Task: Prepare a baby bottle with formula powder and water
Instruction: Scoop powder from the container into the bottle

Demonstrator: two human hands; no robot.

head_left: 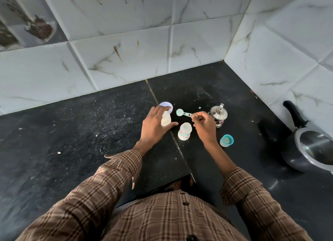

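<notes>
Bottle [184,131] stands open on counter [90,132]. Right hand [204,126] pinches scoop [183,113] handle; left hand [155,126] spreads open around pale container [165,119].

Light: we see soft daylight, dim over the black counter [72,132].
Glare: sheen on the steel pot [314,151] (right edge).
Edges: we notice wide-angle bending, slight softness.

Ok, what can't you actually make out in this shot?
All from the head view:
- Scoop: too small to tell whether it holds powder.
- Bottle: contents too small and blurred to see.
- White container: partly hidden by the left hand.
- Pan: cut off by the right edge.
- Steel pot: partly behind the right hand.
</notes>
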